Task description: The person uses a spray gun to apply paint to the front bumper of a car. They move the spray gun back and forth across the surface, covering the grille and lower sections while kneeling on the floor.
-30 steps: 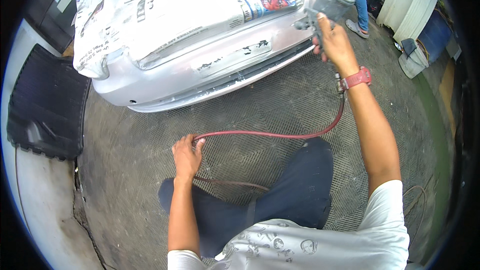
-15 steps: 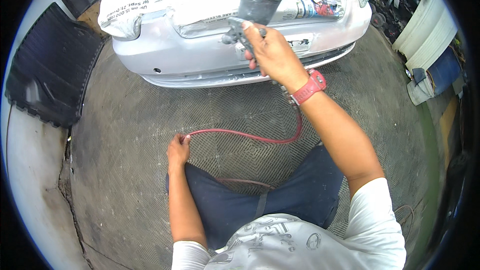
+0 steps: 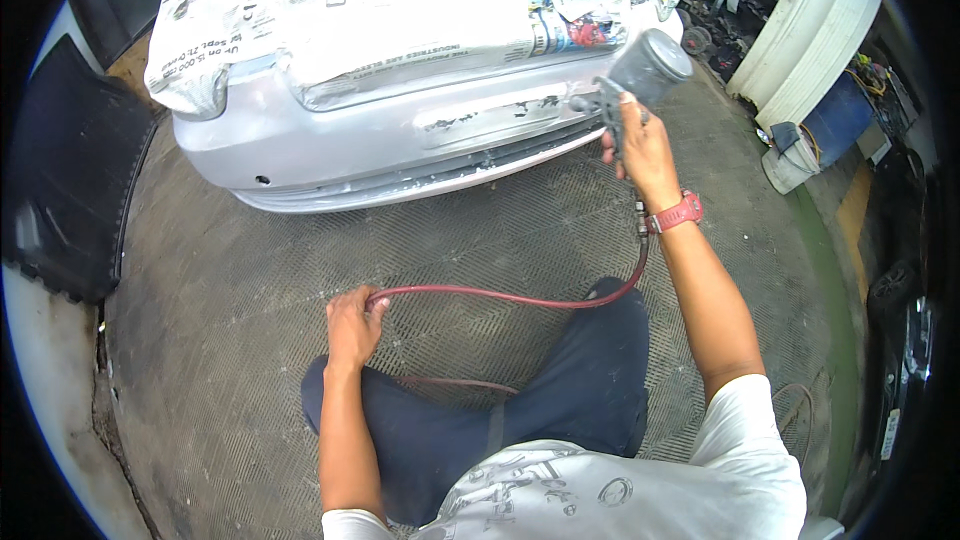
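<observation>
With a red watch on its wrist, my right hand (image 3: 645,145) is closed round the handle of a grey spray gun (image 3: 609,110). A dark grey paint cup (image 3: 652,68) tops the gun, tilted to the right. The gun is close to the right end of a silver car bumper (image 3: 330,155), its nozzle toward the bumper; a gap cannot be judged. From the gun's handle a red air hose (image 3: 500,295) sags across to my left hand (image 3: 354,325), whose fingers are wrapped round it. Newspaper masking (image 3: 400,10) covers the car above the bumper.
A black ribbed panel (image 3: 65,160) leans at the left wall. On the right are a blue drum (image 3: 848,120), a white bucket (image 3: 790,158) and white curved panels (image 3: 810,25). A dark car (image 3: 905,340) stands at the far right. Textured matting (image 3: 240,290) covers the floor.
My right hand has carried the spray gun rightward and somewhat down along the bumper, baring its middle. The view has shifted too. My left hand keeps its hold on the air hose.
</observation>
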`<state>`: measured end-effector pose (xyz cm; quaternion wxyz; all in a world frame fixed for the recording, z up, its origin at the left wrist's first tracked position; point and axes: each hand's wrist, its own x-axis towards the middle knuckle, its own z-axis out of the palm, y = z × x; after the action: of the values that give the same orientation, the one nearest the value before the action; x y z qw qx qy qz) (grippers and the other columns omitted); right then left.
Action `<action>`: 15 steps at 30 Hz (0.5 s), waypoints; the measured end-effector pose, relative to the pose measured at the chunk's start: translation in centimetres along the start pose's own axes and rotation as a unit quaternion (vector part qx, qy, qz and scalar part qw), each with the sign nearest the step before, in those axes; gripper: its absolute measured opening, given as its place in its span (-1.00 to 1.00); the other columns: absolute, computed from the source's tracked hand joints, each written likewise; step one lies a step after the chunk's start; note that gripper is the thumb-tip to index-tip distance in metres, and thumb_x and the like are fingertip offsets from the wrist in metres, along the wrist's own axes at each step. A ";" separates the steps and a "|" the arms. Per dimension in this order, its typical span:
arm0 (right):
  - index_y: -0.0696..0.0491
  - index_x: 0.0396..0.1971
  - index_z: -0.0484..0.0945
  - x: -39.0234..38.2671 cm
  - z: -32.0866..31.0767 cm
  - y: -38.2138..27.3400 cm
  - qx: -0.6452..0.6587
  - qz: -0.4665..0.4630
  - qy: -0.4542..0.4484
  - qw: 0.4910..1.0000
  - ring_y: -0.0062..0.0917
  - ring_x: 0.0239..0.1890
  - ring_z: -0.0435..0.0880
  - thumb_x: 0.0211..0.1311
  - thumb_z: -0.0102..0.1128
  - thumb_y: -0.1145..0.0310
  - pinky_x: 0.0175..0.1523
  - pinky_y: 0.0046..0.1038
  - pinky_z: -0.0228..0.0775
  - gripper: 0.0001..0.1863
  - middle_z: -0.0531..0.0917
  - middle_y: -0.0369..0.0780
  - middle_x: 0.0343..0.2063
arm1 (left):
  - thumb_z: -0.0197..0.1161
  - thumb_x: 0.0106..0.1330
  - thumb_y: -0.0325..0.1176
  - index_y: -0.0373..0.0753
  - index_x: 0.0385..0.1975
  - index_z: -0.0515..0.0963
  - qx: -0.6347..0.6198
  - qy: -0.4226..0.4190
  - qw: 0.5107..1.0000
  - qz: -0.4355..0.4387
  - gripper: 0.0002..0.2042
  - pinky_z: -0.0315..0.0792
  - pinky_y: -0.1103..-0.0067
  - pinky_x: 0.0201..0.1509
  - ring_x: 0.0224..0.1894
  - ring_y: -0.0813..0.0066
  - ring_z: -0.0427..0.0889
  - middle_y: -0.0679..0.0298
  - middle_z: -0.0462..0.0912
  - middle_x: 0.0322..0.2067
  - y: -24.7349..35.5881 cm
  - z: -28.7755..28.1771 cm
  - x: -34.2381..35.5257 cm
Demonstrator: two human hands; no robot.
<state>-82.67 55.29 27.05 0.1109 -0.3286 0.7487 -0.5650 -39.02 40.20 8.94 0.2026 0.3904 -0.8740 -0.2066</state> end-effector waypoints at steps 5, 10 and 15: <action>0.19 -0.10 0.65 3.5 -6.1 4.0 -0.006 0.012 0.131 0.991 -0.59 -0.62 0.67 0.70 -0.13 -0.15 -0.66 -0.52 0.42 -0.36 0.65 -0.25 -0.54 | 0.43 0.37 -0.27 -0.21 0.00 0.69 -0.003 0.003 0.999 0.049 -0.73 0.36 0.22 0.27 -0.14 0.15 0.67 0.19 0.70 -0.29 2.0 0.5 0.4; 0.21 -0.09 0.65 5.8 -8.4 7.1 -0.009 0.028 0.246 0.969 -0.57 -0.59 0.69 0.70 -0.17 -0.20 -0.64 -0.52 0.43 -0.30 0.69 -0.22 -0.49 | 0.45 0.36 -0.25 -0.22 0.03 0.68 0.013 0.005 0.999 0.052 -0.69 0.36 0.24 0.28 -0.13 0.17 0.66 0.24 0.67 -0.32 2.6 0.7 0.3; 0.21 -0.04 0.63 2.9 -5.6 9.9 -0.018 -0.002 0.231 0.973 -0.59 -0.58 0.67 0.72 -0.21 -0.16 -0.63 -0.55 0.42 -0.32 0.66 -0.24 -0.50 | 0.45 0.38 -0.21 -0.20 0.05 0.69 0.031 0.001 0.999 -0.027 -0.67 0.36 0.23 0.28 -0.11 0.14 0.68 0.23 0.71 -0.28 1.5 0.9 -0.5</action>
<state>-91.48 59.26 20.48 -0.0719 -0.1924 0.7634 -0.6124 -40.06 41.69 8.85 0.1857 0.4205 -0.8688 -0.1840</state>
